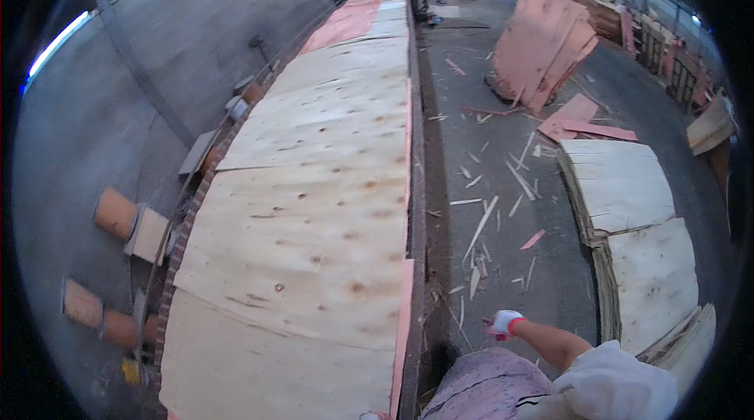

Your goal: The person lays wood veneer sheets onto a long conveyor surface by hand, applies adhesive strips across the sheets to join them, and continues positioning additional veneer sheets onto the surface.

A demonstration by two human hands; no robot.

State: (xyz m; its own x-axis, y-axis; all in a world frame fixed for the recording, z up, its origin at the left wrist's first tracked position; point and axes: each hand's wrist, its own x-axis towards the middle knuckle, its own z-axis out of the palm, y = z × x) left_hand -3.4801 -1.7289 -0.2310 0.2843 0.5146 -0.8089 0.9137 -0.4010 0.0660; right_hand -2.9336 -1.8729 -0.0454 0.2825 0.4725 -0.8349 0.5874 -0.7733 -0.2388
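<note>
My right hand (pixel 504 324), in a white glove with reddish fingers, is held out over the floor beside the long bench. It looks open, its fingers partly apart and nothing visible in them. Only a sliver of my left hand (pixel 374 416) shows at the lower edge, by the right side of the pale wood veneer sheet (pixel 298 286); its fingers are hidden. Overlapping knotted veneer sheets run down the bench, with a pink sheet (pixel 404 318) peeking out along their right edge. Farther off, pink sheets (pixel 349 20) lie on top.
Stacked pale veneer (pixel 652 286) stands close on my right. Beyond it leans a bundle of pink sheets (pixel 542 39), with loose pink pieces (pixel 577 114) at its foot. Wood splinters (pixel 481 228) litter the floor. Orange-brown rollers (pixel 115 212) line the bench's left side, near a grey wall (pixel 212 12).
</note>
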